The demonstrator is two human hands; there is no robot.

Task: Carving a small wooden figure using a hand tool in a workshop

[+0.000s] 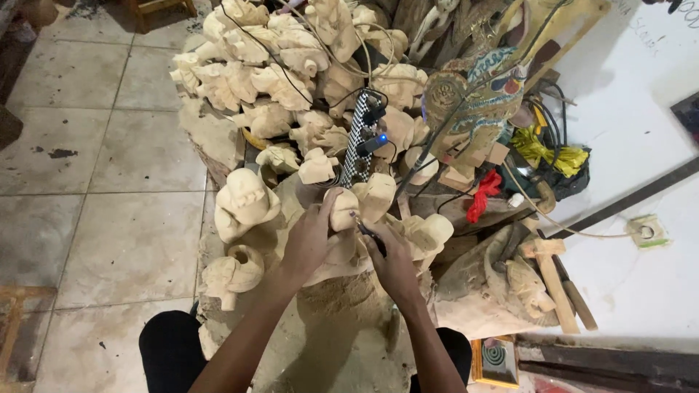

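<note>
My left hand [309, 240] grips a pale wooden carving [344, 211] from its left side, holding it over a sawdust-covered block. My right hand [393, 263] holds a slim dark rotary tool [368, 231] whose tip touches the carving's right side. Both forearms reach up from the bottom of the view. Another unfinished carving [375, 195] sits just behind the one I hold.
Several pale carved figures [244, 204] pile up ahead and to the left. A checkered power strip [360, 142] with cables lies among them. A painted mask [473, 98], a wooden mallet [550, 273] and a wall socket [644, 231] are on the right. Tiled floor [109, 167] spreads left.
</note>
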